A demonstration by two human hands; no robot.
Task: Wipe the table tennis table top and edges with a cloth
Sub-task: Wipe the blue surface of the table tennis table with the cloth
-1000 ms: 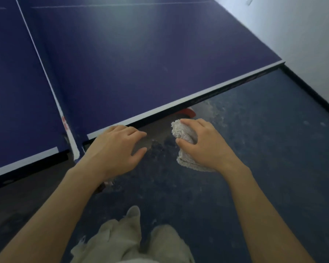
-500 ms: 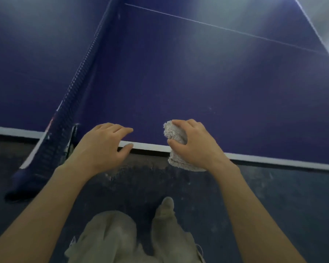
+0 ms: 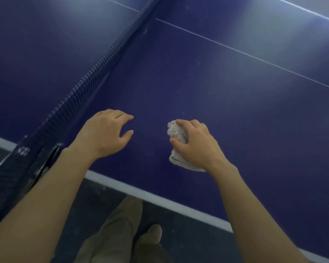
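A dark blue table tennis table (image 3: pixel 226 92) fills most of the view, with a white stripe along its near edge (image 3: pixel 160 201). My right hand (image 3: pixel 198 147) grips a bunched off-white cloth (image 3: pixel 176 132) over the table top, a little in from that edge. My left hand (image 3: pixel 104 132) hovers over the table beside it with loosely bent fingers and holds nothing. Whether the cloth touches the surface I cannot tell.
The dark net (image 3: pixel 103 59) runs from the near left up to the far middle, its clamp (image 3: pixel 38 160) at the table edge by my left forearm. A thin white centre line (image 3: pixel 254 56) crosses the top. Below the edge lies dark floor (image 3: pixel 188 234) with my legs.
Both hands have moved forward from the near edge to over the table top, the right one carrying the cloth. The view has swung closer over the table.
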